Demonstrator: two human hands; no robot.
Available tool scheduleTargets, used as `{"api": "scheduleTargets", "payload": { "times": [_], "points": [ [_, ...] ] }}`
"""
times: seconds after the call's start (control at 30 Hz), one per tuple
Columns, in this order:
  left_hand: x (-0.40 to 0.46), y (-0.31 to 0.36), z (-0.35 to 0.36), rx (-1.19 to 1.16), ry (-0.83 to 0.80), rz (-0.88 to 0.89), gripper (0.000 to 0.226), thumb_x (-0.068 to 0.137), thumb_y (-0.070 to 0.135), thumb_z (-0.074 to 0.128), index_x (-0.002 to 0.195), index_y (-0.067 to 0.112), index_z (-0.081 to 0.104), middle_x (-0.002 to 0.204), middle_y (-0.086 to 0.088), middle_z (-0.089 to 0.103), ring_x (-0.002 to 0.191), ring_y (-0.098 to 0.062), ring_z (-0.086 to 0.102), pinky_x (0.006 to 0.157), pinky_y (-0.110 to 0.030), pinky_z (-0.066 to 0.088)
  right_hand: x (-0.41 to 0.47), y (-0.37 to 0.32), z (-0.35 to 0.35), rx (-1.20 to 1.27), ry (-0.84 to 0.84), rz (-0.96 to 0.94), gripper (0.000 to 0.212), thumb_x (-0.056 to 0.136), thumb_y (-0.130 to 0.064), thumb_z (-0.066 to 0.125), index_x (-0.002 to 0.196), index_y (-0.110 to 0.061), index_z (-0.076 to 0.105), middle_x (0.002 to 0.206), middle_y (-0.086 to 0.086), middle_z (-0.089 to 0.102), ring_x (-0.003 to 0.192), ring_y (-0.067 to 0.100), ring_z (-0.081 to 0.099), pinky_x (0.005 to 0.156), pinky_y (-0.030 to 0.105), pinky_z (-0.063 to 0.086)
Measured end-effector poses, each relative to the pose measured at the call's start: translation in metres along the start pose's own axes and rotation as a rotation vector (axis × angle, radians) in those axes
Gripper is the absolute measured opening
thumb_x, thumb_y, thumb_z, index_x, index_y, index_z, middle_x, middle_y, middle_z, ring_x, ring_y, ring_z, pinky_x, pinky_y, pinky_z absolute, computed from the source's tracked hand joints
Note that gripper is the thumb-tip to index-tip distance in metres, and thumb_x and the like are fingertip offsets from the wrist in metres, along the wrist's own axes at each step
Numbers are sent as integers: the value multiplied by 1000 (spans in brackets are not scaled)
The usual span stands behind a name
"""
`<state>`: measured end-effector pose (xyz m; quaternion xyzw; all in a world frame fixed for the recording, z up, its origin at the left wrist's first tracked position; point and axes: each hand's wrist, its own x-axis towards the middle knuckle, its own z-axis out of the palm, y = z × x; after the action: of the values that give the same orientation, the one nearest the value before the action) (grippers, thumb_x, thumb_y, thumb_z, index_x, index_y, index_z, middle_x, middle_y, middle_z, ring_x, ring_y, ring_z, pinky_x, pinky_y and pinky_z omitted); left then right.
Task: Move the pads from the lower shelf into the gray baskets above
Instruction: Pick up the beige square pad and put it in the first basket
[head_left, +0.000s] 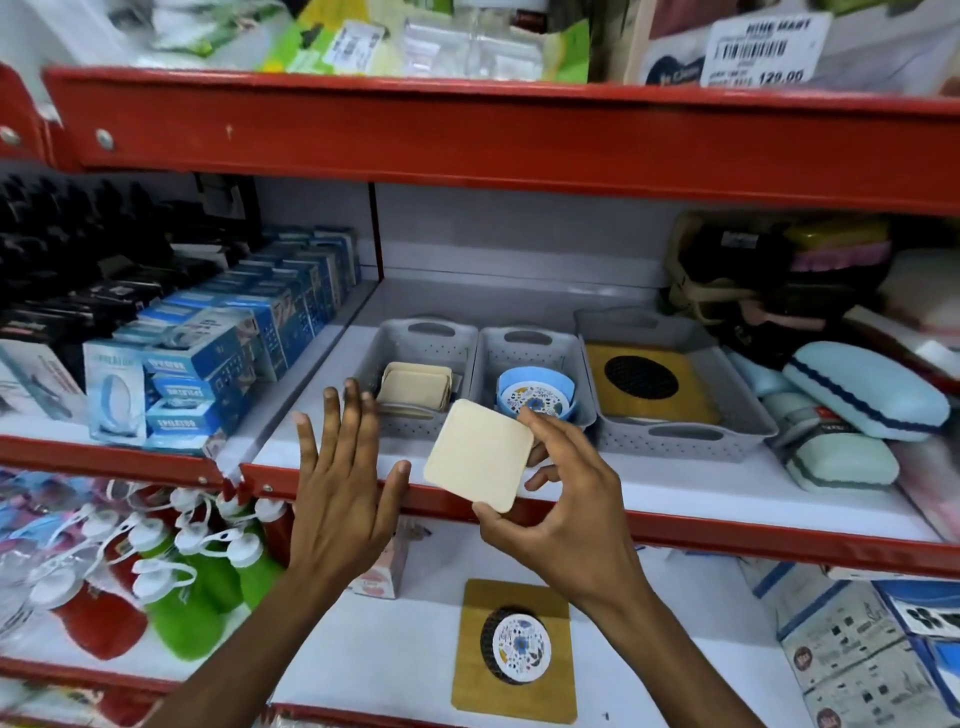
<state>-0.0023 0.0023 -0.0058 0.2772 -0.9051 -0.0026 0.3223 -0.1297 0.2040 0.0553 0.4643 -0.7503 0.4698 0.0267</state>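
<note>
My right hand (566, 514) pinches a cream square pad (478, 460) by its corners, in front of the middle shelf's red edge. My left hand (340, 467) is spread flat beside it, empty. Three gray baskets stand on the middle shelf: the left basket (415, 332) holds stacked cream pads (413, 382), the middle basket (530, 340) holds blue round pads with a flowered one on top (537, 400), and the right basket (691, 436) holds a yellow-brown pad with a black round centre (644, 382). On the lower shelf lies a yellow-brown pad (514, 649) with a flowered round pad (521, 644) on it.
Blue boxes (218, 358) fill the middle shelf's left side. Light blue cases (862, 389) and dark items crowd the right. On the lower shelf are green and red bottles (171, 587) at left and printed packs (857, 654) at right. A red shelf beam (467, 140) runs overhead.
</note>
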Motion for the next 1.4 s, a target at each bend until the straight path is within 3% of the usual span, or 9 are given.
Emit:
{"api": "scheduleTargets", "payload": {
  "times": [0.47, 0.63, 0.73, 0.77, 0.83, 0.9, 0.97, 1.07, 1.4],
  "points": [
    [-1, -1, 3, -25, 8, -16, 75, 99, 47, 26, 160, 8, 7, 171, -13, 0, 160, -25, -4, 130, -48, -6, 12, 1, 2, -12, -27, 54, 92, 65, -35, 89, 145, -27, 45, 130, -18, 47, 100, -1, 55, 78, 0, 44],
    [0, -1, 2, -35, 13, -31, 76, 98, 47, 28, 159, 7, 7, 171, -13, 1, 160, -26, -3, 130, -47, -8, 33, -5, 4, -42, -62, 64, 93, 66, -40, 88, 146, -28, 44, 130, -12, 55, 103, 4, 56, 84, 11, 52],
    [0, 1, 2, -60, 17, -34, 76, 98, 47, 29, 160, 8, 6, 171, -12, 1, 160, -26, -3, 129, -48, -7, 63, -18, 6, -74, -86, 62, 86, 65, -34, 90, 141, -24, 50, 118, -16, 56, 104, 2, 55, 78, 1, 45],
    [0, 1, 1, -65, 18, -36, 76, 98, 47, 29, 160, 8, 6, 171, -12, 1, 160, -26, -3, 129, -49, -6, 75, -22, 9, -82, -89, 62, 84, 65, -33, 91, 139, -23, 52, 118, -14, 58, 104, 3, 56, 78, 4, 47],
    [0, 2, 1, -74, 16, -42, 77, 98, 46, 30, 160, 8, 6, 172, -11, 0, 160, -26, -3, 129, -50, -5, 102, -27, 17, -123, -120, 75, 85, 63, -36, 91, 138, -22, 53, 126, -4, 64, 110, 13, 61, 90, 25, 55],
    [0, 2, 1, -81, 14, -49, 78, 97, 46, 31, 160, 8, 6, 172, -11, -1, 160, -26, -3, 129, -50, -5, 128, -26, 31, -165, -185, 107, 77, 61, -37, 90, 129, -19, 59, 124, 4, 68, 108, 20, 65, 91, 37, 57],
    [1, 1, 1, -83, 11, -49, 79, 96, 46, 32, 160, 8, 6, 172, -11, -1, 160, -26, -2, 129, -50, -6, 145, -27, 45, -205, -245, 126, 75, 57, -44, 86, 123, -20, 61, 120, 6, 71, 103, 22, 67, 88, 40, 59],
    [2, 1, 0, -81, 14, -47, 79, 96, 46, 33, 160, 8, 5, 172, -11, -1, 160, -26, -1, 129, -50, -7, 161, -17, 64, -292, -311, 95, 91, 50, -56, 81, 131, -20, 60, 127, 5, 68, 112, 23, 64, 91, 37, 57],
    [3, 0, 3, -80, 24, -48, 80, 93, 45, 35, 159, 8, 10, 172, -11, 4, 160, -25, 1, 129, -51, -6, 177, -17, 66, -422, -554, 54, 44, 72, -36, 85, 114, -26, 75, 129, -5, 70, 118, 16, 62, 107, 32, 46]
  ]
}}
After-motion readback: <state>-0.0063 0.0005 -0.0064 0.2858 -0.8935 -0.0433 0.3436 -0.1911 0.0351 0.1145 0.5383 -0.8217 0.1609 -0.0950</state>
